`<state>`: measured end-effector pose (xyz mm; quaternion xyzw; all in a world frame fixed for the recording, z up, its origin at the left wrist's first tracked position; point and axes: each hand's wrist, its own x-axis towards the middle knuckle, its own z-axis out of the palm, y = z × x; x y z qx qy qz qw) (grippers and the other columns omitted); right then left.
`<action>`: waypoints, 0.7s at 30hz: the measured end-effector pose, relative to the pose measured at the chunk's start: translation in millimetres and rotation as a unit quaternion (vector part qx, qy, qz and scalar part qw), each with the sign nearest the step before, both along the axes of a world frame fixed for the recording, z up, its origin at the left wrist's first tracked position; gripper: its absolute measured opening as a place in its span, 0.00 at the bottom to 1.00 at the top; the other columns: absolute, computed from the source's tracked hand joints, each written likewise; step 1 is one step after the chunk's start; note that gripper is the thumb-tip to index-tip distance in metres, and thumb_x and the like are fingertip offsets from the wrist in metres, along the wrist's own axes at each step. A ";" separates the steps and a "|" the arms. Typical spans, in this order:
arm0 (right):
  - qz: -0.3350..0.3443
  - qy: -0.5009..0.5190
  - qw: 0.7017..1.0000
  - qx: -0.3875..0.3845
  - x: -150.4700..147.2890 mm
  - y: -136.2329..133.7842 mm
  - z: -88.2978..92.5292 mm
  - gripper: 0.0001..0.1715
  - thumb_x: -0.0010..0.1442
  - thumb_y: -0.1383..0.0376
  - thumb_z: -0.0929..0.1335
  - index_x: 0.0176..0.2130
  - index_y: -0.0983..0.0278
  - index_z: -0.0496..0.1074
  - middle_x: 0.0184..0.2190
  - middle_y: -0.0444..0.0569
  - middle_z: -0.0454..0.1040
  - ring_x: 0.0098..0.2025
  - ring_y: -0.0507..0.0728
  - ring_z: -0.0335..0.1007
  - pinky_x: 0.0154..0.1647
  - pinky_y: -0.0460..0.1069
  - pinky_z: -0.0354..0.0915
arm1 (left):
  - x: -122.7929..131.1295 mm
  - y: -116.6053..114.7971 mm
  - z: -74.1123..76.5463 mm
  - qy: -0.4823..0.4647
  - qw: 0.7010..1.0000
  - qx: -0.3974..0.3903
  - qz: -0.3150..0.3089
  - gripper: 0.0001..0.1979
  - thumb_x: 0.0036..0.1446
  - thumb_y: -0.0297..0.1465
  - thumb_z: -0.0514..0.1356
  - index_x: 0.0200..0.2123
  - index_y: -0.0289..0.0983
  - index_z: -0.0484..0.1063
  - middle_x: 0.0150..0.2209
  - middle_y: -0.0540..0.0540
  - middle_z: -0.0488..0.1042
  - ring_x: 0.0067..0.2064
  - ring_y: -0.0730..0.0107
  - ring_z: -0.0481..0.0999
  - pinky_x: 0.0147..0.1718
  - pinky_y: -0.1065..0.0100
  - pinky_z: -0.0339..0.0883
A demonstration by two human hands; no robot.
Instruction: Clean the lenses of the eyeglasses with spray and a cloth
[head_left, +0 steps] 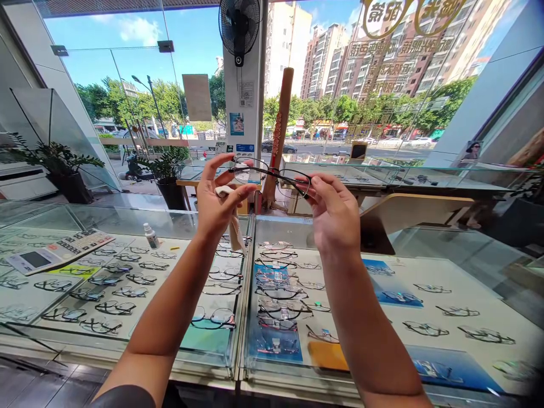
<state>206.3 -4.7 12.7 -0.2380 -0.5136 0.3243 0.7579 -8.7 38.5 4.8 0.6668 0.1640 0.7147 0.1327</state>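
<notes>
Far left, on the glass surface [488, 266]: one flat calculator-like device [59, 249] lying at an angle. Behind it, on the floor by the window, two potted plants, one [63, 164] at the left wall and one [168, 170] nearer the middle.

One small white bottle [150, 235] stands upright on the glass, well apart from the hands.

Under the glass, display frames [114, 307] lie in rows across both cases. There are dozens, too many and too reflective for an exact count.

Left hand [219, 207] is raised above the seam between the two cases. Its grip is closed: the thumb presses one pale cloth [233, 226] against the left lens, with the fingers behind the rim. The loose end of the cloth hangs below the palm.

One pair of glasses [272, 173], thin dark frame with clear lenses, is held in the air between the two hands at about chest height, over the surface and touching nothing but the hands and the cloth.

Behind them stands one wooden post [278, 136], tilted slightly. One black fan [239, 25] is mounted high on the pillar.

Right hand [334, 215]: grip pinched together on the right end of the frame, at the hinge, with the fingertips closed on it.

Right case: fewer frames, spaced widely on blue and white mats.
</notes>
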 end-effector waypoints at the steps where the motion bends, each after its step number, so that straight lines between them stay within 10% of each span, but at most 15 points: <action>1: 0.009 -0.013 1.000 -0.004 2.9 0.4 0.5 0.07 0.61 0.58 0.74 0.39 0.57 0.82 0.41 0.46 0.88 0.47 0.58 0.85 0.57 0.58 0.77 | -3.7 1.9 0.3 0.014 1.000 -0.006 0.002 0.36 0.57 0.54 0.74 0.63 0.52 0.69 0.55 0.45 0.84 0.28 0.75 0.80 0.18 0.75 0.68; 8: 0.167 -0.230 0.956 -0.067 16.4 6.1 1.8 0.10 0.60 0.53 0.78 0.38 0.55 0.86 0.46 0.47 0.89 0.49 0.60 0.85 0.57 0.59 0.78 | -34.4 1.6 8.1 0.199 0.971 -0.114 -0.072 0.45 0.49 0.58 0.76 0.67 0.54 0.72 0.47 0.45 0.84 0.30 0.66 0.83 0.23 0.66 0.75; 15: 0.210 -0.275 0.936 -0.067 7.4 5.3 -2.6 0.12 0.59 0.51 0.81 0.36 0.56 0.88 0.38 0.47 0.89 0.46 0.59 0.85 0.55 0.58 0.77 | -38.1 -4.8 14.1 0.182 0.978 -0.091 0.037 0.46 0.43 0.63 0.76 0.62 0.47 0.78 0.59 0.41 0.81 0.58 0.44 0.83 0.44 0.56 0.84; 21: 0.170 -0.259 0.950 -0.048 8.0 5.2 -0.4 0.16 0.56 0.50 0.82 0.36 0.58 0.88 0.35 0.47 0.88 0.41 0.58 0.83 0.50 0.57 0.78 | -38.8 -4.6 17.3 0.216 0.969 -0.074 0.090 0.49 0.44 0.67 0.74 0.63 0.46 0.77 0.59 0.42 0.79 0.62 0.40 0.80 0.49 0.51 0.83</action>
